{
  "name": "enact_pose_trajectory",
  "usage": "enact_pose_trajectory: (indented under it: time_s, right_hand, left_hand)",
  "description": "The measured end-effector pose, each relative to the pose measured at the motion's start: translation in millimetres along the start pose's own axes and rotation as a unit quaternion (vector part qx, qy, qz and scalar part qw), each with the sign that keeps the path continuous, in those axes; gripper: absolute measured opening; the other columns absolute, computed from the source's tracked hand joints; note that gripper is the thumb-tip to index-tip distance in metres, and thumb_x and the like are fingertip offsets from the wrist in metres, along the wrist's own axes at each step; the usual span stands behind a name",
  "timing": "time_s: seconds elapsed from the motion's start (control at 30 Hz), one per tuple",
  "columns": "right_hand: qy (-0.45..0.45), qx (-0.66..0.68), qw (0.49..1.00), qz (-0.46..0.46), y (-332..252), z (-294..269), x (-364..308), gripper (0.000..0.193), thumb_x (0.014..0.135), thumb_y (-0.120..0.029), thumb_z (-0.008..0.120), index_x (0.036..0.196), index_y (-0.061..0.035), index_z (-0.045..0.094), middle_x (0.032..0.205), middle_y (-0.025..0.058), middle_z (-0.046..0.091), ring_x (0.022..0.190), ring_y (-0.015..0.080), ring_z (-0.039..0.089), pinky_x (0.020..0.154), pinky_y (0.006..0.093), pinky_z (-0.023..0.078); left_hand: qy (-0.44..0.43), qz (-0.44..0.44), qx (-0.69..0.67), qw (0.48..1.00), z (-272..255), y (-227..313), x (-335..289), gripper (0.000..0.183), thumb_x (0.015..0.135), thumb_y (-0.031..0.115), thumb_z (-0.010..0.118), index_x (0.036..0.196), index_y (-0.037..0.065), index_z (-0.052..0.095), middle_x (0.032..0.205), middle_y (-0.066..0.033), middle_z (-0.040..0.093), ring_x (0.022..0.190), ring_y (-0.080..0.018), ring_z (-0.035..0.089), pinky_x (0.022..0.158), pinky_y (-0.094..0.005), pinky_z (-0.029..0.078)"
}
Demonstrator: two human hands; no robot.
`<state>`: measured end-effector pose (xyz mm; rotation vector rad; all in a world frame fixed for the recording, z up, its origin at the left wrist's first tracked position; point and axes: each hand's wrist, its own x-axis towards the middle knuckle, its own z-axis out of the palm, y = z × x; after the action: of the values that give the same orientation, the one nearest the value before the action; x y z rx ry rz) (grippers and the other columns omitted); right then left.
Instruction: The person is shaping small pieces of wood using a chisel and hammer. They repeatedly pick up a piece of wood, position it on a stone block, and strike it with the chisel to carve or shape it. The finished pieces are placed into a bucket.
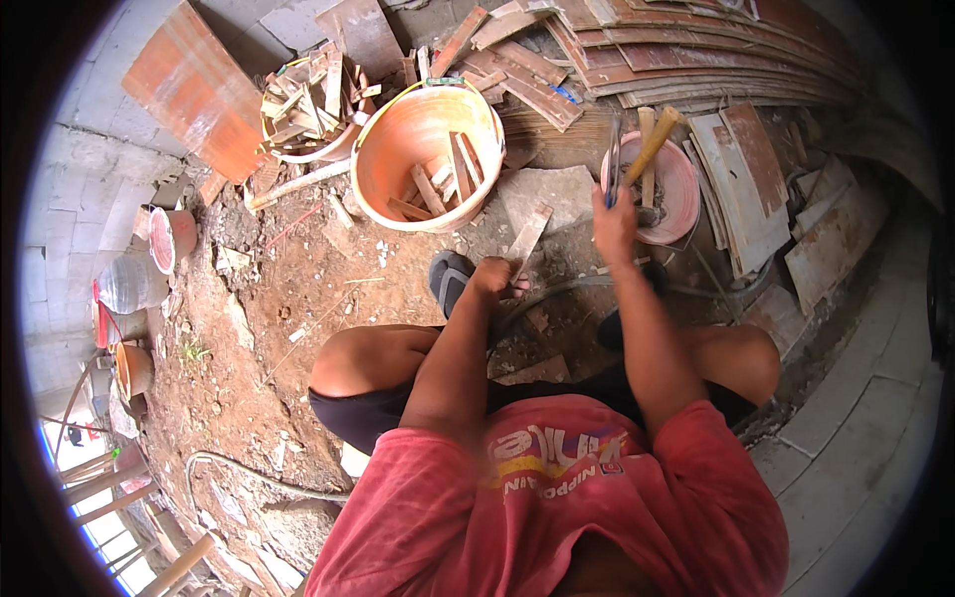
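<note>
My left hand [492, 280] is closed on the lower end of a short, narrow wood strip [531, 237], which slants up and away above the dirt floor. My right hand [615, 224] is closed round a metal hand tool [614, 157] with blue on its grip; its exact kind is hard to make out, and it points away from me. Just past that hand stands a pink bucket [684, 199]. A wooden-handled tool [653, 147] and a wood strip [647, 169] stick up from it. A flat stone slab [549, 194] lies between the hands and the big bucket.
A large orange bucket [378, 149] holds several wood pieces [430, 189]. Left of it, another bucket [343, 149] is heaped with wood scraps [318, 99]. Stacked boards [716, 60] fill the far right, with loose panels [741, 189] nearer. A hose [557, 289] crosses by my feet.
</note>
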<state>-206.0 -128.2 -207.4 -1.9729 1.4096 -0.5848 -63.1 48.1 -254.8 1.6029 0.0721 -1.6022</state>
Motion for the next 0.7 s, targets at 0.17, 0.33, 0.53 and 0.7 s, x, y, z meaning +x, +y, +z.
enact_pose_trajectory:
  time_s: [0.17,0.33,0.53,0.7]
  right_hand:
    - [-0.197,-0.183,0.963,-0.005,96,42,-23,0.034,0.086,-0.031,0.065,0.084,0.0008,0.054,0.081,0.0236,0.061,0.079,0.0422,0.06,0.07,0.0482,0.047]
    - [-0.03,-0.031,0.999,-0.019,-17,-18,15,0.036,0.085,-0.034,0.066,0.09,-0.0005,0.057,0.086,0.0243,0.065,0.084,0.0411,0.064,0.075,0.0481,0.05]
    - [-0.059,-0.2,0.978,-0.013,58,24,-29,0.033,0.085,-0.033,0.065,0.093,-0.0018,0.057,0.088,0.0229,0.066,0.081,0.0422,0.064,0.071,0.0482,0.05]
    - [-0.066,-0.126,0.989,-0.042,17,10,-20,0.031,0.083,-0.03,0.068,0.09,-0.0015,0.057,0.084,0.02,0.067,0.078,0.0401,0.065,0.069,0.0482,0.051]
  left_hand:
    - [-0.053,0.024,0.022,0.998,8,2,4,0.029,0.092,0.024,0.062,0.101,-0.004,0.06,0.091,-0.0128,0.064,0.073,-0.0215,0.065,0.062,-0.0332,0.055]
    - [-0.011,0.002,-0.014,1.0,-6,-12,11,0.03,0.092,0.023,0.062,0.101,-0.006,0.059,0.092,-0.0143,0.064,0.074,-0.0236,0.065,0.063,-0.035,0.055]
    - [-0.019,0.01,0.008,1.0,12,1,5,0.032,0.091,0.022,0.063,0.105,-0.006,0.058,0.091,-0.0155,0.063,0.072,-0.024,0.064,0.06,-0.0342,0.055]
    - [-0.009,0.027,0.032,0.999,20,27,-10,0.029,0.089,0.015,0.059,0.106,-0.008,0.058,0.089,-0.0148,0.063,0.068,-0.0216,0.064,0.056,-0.0315,0.055]
